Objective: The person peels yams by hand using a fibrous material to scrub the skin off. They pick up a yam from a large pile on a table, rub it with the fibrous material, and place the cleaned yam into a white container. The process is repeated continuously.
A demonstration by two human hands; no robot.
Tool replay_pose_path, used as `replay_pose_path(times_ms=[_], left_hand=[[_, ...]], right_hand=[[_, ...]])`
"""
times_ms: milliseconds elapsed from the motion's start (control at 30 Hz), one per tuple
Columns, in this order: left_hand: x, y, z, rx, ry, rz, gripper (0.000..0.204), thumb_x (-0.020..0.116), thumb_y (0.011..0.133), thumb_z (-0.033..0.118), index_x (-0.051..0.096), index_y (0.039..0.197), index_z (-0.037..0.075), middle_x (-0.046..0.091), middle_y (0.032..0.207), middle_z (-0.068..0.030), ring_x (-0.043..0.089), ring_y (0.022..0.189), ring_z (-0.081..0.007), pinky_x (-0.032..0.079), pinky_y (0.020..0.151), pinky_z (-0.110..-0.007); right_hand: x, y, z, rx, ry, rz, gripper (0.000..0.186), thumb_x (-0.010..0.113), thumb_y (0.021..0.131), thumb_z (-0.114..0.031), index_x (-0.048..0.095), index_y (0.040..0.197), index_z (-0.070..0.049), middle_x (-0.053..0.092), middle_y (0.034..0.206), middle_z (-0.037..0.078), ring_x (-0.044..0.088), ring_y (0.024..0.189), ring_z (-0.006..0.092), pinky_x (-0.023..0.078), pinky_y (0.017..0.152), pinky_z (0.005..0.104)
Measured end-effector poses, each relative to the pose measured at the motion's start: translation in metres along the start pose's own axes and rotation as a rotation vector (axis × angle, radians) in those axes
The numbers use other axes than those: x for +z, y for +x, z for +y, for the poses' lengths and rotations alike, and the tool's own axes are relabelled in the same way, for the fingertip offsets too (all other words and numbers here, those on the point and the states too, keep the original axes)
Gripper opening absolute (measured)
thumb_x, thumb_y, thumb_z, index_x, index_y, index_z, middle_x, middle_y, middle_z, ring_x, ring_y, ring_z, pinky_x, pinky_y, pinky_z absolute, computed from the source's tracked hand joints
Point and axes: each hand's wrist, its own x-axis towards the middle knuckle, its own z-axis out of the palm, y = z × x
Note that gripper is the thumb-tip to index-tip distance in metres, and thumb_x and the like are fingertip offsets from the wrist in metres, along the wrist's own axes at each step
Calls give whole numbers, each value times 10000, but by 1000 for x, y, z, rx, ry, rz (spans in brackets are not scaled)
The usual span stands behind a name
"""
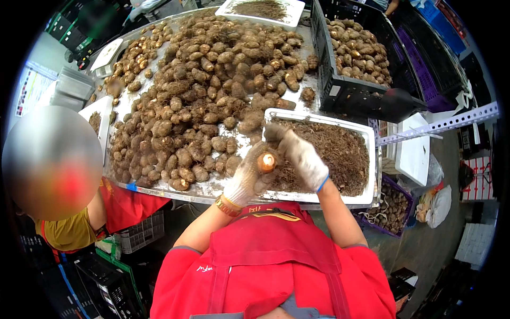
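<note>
In a white knit glove, my left hand [247, 178] is closed around a small taro [266, 162] whose pale cut end faces up. Just to the right, my gloved right hand [304, 158] hovers over the left part of a white tray [367, 159] filled with brown fibrous trimmings [340, 154]. Its dirt-stained fingers point toward the taro but are smeared by motion, so whether they grip anything is unclear. Beyond both hands, a large heap of hairy brown taros [207, 80] covers much of the metal table [303, 95].
A black crate [340, 98] of taros stands at the back right. More white trays [295, 13] sit around the table's edge. A co-worker in a red apron [133, 204] is at the left. A purple crate [404, 218] of taros rests on the floor, below a perforated metal bar [441, 125].
</note>
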Motion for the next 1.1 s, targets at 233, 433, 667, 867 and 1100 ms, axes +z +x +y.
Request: replay_pose_path(times_ms=[233, 433, 667, 867, 1100], left_hand=[[-74, 16, -26, 162, 739, 65, 578, 672, 796, 153, 424, 1301, 20, 524, 1165, -169, 554, 1037, -312, 469, 903, -394], [-23, 27, -12, 309, 1253, -296, 489, 643, 825, 49, 461, 1277, 16, 548, 1209, -158, 561, 1093, -293, 474, 917, -372], [1, 20, 22, 220, 1141, -201, 505, 586, 897, 18, 393, 1363, 47, 575, 1036, -46, 565, 856, -151, 490, 830, -260], [-57, 26, 87, 64, -73, 100, 424, 588, 919, 87, 463, 1324, 90, 634, 984, -67, 608, 794, -144, 546, 771, -220], [-85, 15, 269, 354, -379, 229, 138, 603, 889, 115, 561, 864, -14, 632, 910, -154, 641, 768, -174, 588, 609, -255]], right_hand=[[24, -14, 45, -184, -569, 185, 463, 497, 930, -360, 551, 1248, -28, 623, 1075, 212, 646, 930, 356, 525, 789, 394], [-1, -22, 64, 269, -13, 225, 428, 418, 982, -352, 619, 1163, -19, 668, 1061, 160, 649, 988, 266, 492, 864, 342], [-5, -26, 65, 377, -247, 354, 353, 451, 966, -291, 579, 1238, -105, 634, 1141, 187, 616, 1066, 321, 488, 899, 369], [-1, -40, 87, 460, -370, 305, 345, 518, 931, -285, 609, 1202, -94, 641, 1150, 171, 613, 1076, 325, 483, 914, 370], [19, -35, 74, 382, -454, 178, 349, 521, 930, -264, 599, 1204, -63, 620, 1183, 192, 586, 1110, 347, 466, 943, 385]])
